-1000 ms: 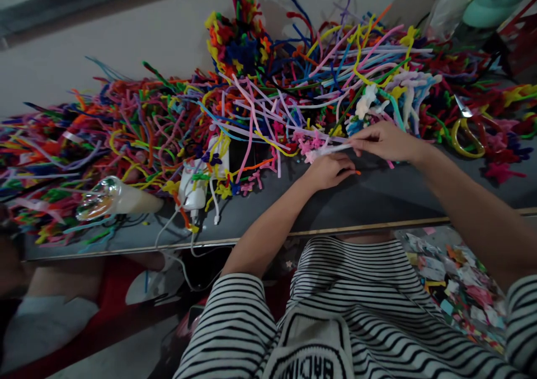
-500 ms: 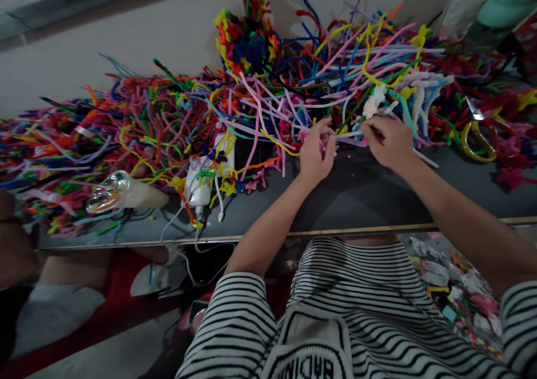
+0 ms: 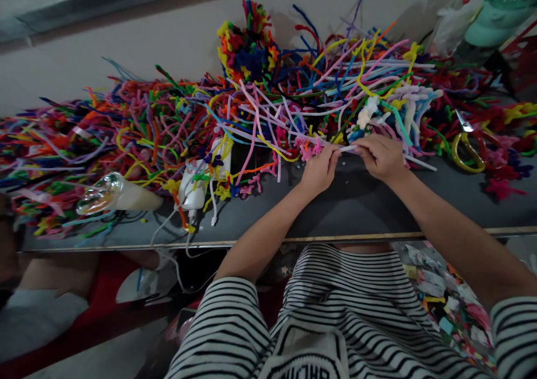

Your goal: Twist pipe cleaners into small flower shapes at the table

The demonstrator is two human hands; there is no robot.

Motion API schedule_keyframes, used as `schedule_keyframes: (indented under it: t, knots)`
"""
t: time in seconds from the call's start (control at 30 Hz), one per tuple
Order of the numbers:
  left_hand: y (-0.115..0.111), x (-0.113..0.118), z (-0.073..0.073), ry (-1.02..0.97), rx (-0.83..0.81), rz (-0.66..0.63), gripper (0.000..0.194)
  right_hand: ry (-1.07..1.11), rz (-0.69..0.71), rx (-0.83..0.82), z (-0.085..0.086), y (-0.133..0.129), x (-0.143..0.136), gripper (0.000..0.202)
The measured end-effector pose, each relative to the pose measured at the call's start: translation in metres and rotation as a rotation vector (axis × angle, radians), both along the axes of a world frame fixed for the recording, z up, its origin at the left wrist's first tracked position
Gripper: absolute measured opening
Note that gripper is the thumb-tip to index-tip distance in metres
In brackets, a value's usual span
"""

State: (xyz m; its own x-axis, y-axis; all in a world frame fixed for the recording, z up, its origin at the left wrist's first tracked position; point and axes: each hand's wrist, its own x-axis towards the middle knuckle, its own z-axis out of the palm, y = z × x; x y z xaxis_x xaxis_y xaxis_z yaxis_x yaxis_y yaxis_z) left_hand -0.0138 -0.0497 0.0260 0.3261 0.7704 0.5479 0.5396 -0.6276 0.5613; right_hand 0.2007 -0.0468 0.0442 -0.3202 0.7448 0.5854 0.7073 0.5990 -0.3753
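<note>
A pale pipe cleaner stretches between my two hands, just above the front of the dark table. My left hand is closed, pinching one end of it. Closed on the other end is my right hand, its fingertips a short way from the left ones. Behind my left hand lie small pink twisted pieces. A bundle of white, blue and lilac pipe cleaners rests just beyond my right hand.
A long heap of coloured pipe cleaners runs along the wall. Yellow-handled scissors lie at the right. At the left are a tipped clear cup, a white charger with cables, and a person's leg.
My hands have come closer together, and my left fingers have closed from a looser, more open shape onto the pipe cleaner. The camera view has shifted slightly.
</note>
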Motion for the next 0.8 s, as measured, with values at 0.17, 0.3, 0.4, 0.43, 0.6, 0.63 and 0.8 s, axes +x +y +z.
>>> schedule_keyframes:
  t: [0.17,0.3,0.4,0.43,0.6,0.63,0.8]
  knots:
    - [0.003,0.006,-0.001,-0.402,-0.379,-0.281,0.048,0.105,-0.004,0.159,-0.012,0.005,-0.008,0.038]
    - [0.011,0.006,0.001,-0.540,-0.642,-0.471,0.041,0.172,-0.058,0.195,-0.016,0.011,-0.013,0.032]
    - [0.014,0.006,0.001,-0.577,-0.644,-0.518,0.043,0.201,-0.090,0.172,-0.017,0.014,-0.014,0.027]
    - [0.015,0.006,0.001,-0.578,-0.633,-0.521,0.045,0.202,-0.090,0.158,-0.017,0.014,-0.014,0.026]
    - [0.022,0.004,-0.011,-0.542,-0.487,-0.395,0.049,0.157,-0.024,0.041,-0.019,0.010,-0.020,0.021]
    - [0.023,0.004,-0.014,-0.521,-0.429,-0.348,0.047,0.152,-0.003,0.027,-0.019,0.009,-0.021,0.021]
    - [0.024,0.001,-0.021,-0.264,-0.067,-0.096,0.030,0.113,0.039,-0.035,-0.019,0.006,-0.027,0.022]
